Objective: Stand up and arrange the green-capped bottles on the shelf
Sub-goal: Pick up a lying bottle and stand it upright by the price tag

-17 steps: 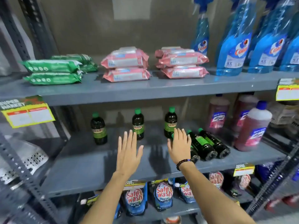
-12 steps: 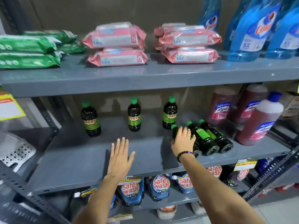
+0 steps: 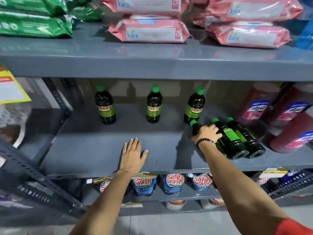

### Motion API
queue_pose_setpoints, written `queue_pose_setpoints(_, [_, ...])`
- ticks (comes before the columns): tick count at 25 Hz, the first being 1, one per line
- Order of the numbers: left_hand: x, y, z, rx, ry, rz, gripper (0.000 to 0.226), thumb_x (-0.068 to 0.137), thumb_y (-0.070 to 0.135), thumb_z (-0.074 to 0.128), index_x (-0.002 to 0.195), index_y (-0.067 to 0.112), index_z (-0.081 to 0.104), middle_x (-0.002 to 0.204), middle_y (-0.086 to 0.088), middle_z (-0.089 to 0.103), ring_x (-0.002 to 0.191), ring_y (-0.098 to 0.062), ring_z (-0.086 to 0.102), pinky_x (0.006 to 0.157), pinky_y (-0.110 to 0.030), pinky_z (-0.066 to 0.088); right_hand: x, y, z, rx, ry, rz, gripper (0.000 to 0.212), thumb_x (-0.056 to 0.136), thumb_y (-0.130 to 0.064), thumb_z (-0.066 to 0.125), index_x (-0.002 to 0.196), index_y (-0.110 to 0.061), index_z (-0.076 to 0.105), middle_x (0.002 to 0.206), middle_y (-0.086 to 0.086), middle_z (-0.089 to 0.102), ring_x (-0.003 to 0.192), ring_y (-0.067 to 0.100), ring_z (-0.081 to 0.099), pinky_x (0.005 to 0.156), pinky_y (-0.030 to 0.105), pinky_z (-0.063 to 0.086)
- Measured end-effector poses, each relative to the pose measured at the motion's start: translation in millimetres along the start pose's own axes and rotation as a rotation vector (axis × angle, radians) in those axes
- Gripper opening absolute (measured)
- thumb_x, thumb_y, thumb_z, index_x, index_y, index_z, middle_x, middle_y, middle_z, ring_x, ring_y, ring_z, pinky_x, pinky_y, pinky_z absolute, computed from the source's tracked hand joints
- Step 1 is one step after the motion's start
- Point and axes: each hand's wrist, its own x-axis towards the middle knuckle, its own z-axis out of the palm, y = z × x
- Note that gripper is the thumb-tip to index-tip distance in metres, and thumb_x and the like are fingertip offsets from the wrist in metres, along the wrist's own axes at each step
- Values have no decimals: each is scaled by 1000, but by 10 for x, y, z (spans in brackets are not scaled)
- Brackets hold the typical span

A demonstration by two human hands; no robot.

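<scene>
The right hand [image 3: 207, 133], right of centre in the frame, is curled down over the leftmost lying bottle [image 3: 194, 127], fingers wrapped on its shoulder just below the green cap; the grip looks closed on it, though the thumb is hidden. Two more lying bottles [image 3: 237, 141] rest side by side, touching it, bases toward the shelf's front edge. The left hand [image 3: 133, 154], lower centre, lies flat and spread on the bare middle shelf [image 3: 88, 150], holding nothing.

Risks, as I judge them: pulling the gripped bottle away may set its round neighbours rolling toward the front edge and off. Swinging it upright could also knock the nearest standing bottle [image 3: 194, 106] just behind the hand. A hold near the neck gives little control over the heavy base.

Three bottles stand across the back at centre frame: the left standing bottle [image 3: 105, 107], the middle standing bottle [image 3: 153, 106] and the one already named. All six hold a dark liquid, filled nearly to the neck, capped. The reddish jugs [image 3: 288, 133] at right also look full.
</scene>
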Motion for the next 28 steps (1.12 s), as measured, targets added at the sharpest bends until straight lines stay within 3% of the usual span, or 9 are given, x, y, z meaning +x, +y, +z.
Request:
queue_pose_setpoints(4, [-48,-208,-169,2,17,-22,80,79,53,7,137,4,34,147,-14,33,137,-27,21,112,-43,8,-196,-299,-154,125,-53,-29,69,65,-38,74,121,-6,49,125,16,47,121,34,46,100,44,43])
queue_pose_setpoints(8, [-130,-669,-367,21,88,-109,72,83,48,19,125,-2,49,134,-21,50,128,-35,38,108,-52,23,-422,-963,-376,315,-153,-201,53,62,-34,74,104,-6,59,115,16,62,100,32,63,80,33,54])
queue_pose_setpoints(17, [-284,-1288,-520,54,77,-265,62,83,44,30,110,-5,59,114,-24,63,111,-39,54,94,-56,40,-1229,-2592,-333,679,-122,-556,69,58,-30,81,114,-4,50,124,14,47,114,30,52,92,33,48])
queue_pose_setpoints(24, [-279,-1344,-495,69,88,-274,61,84,45,29,112,-1,58,115,-20,64,110,-35,55,95,-51,40,-1258,-2734,-208,752,-214,-654,69,63,-19,83,118,-1,46,125,16,45,117,30,49,96,32,43])
queue_pose_setpoints(26, [-278,-1351,-489,73,79,-280,62,84,45,29,114,-1,58,116,-20,63,111,-35,54,96,-51,39,-1232,-2726,-305,746,-204,-674,76,60,-29,86,121,-3,47,124,16,48,116,29,51,95,33,44])
queue_pose_setpoints(28, [-277,-1351,-483,84,76,-276,60,86,45,30,115,-1,56,117,-20,62,112,-35,52,97,-51,38,-1229,-2745,-445,766,-62,-673,72,60,-43,83,115,-7,53,118,14,55,108,29,57,86,35,49])
